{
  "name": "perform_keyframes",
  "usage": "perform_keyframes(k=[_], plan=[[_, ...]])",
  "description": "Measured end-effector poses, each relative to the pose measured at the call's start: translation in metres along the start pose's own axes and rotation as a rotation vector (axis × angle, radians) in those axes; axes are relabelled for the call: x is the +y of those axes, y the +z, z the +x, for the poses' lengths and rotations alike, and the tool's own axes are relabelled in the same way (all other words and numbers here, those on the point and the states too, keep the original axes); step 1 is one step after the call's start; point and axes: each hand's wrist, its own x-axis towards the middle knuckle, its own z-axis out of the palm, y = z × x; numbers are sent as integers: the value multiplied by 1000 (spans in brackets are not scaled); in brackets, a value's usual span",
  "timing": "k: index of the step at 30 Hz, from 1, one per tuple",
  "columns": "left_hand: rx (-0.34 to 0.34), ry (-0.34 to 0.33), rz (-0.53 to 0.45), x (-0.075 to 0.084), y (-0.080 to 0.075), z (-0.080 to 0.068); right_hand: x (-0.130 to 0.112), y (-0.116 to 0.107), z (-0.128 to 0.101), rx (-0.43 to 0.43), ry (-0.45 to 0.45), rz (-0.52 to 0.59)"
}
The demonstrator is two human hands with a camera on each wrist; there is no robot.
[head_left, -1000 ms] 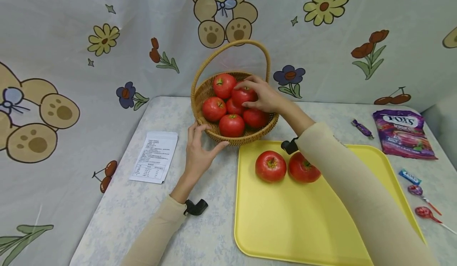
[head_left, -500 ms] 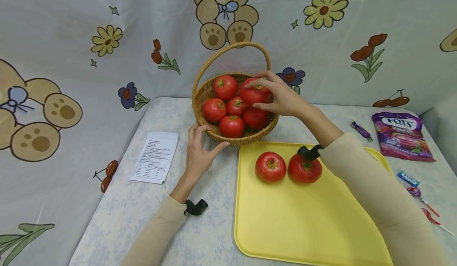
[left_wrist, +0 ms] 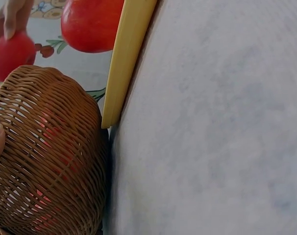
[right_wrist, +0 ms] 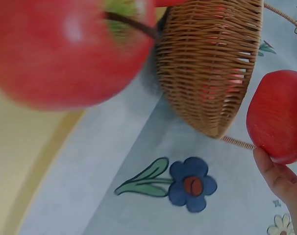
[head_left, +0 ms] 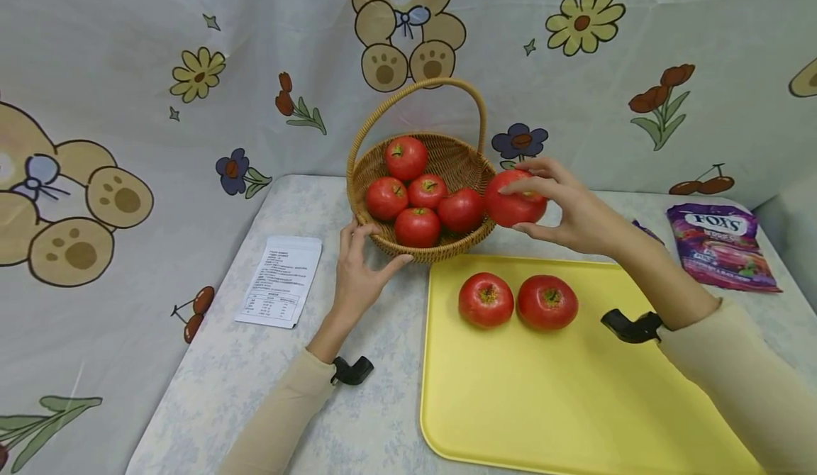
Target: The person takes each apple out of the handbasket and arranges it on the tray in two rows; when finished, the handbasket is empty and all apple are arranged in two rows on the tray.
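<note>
My right hand [head_left: 562, 209] grips a red apple [head_left: 513, 199] in the air just right of the wicker basket [head_left: 459, 163], above the far edge of the yellow tray [head_left: 549, 404]. The right wrist view shows that apple [right_wrist: 278, 115] at the right edge with fingertips [right_wrist: 273, 176] under it. Several red apples [head_left: 418, 195] lie in the basket. Two more apples [head_left: 486, 299] [head_left: 547, 302] sit side by side on the tray. My left hand [head_left: 357, 266] rests against the basket's near left wall with fingers spread; the left wrist view shows the basket [left_wrist: 45, 161] beside the tray edge [left_wrist: 126, 58].
A white printed paper [head_left: 279, 281] lies left of the left hand. A purple candy bag [head_left: 721, 246] and a wrapped sweet lie at the right of the table. A patterned cloth with bears and flowers hangs behind.
My right hand has lifted one apple out of the basket and carried it right, past the rim. The left hand has stayed on the basket.
</note>
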Motion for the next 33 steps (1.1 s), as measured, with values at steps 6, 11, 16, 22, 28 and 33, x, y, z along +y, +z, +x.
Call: perform_keyframes(k=[6, 11, 16, 22, 28, 33], plan=[[-7, 0, -2, 2, 0, -1, -1, -11, -46, 9, 98, -53], [-4, 1, -2, 2, 1, 0, 5, -16, -83, 47, 169, -82], [-11, 2, 0, 2, 2, 1, 14, -15, -124, 80, 200, -85], [-3, 15, 9, 3, -1, 4, 18, -2, -162, 62, 247, -62], [-3, 19, 5, 2, -2, 4, 18, 12, -179, 38, 252, -97], [-1, 10, -7, 1, -1, 2, 14, 17, -185, 0, 271, -129]])
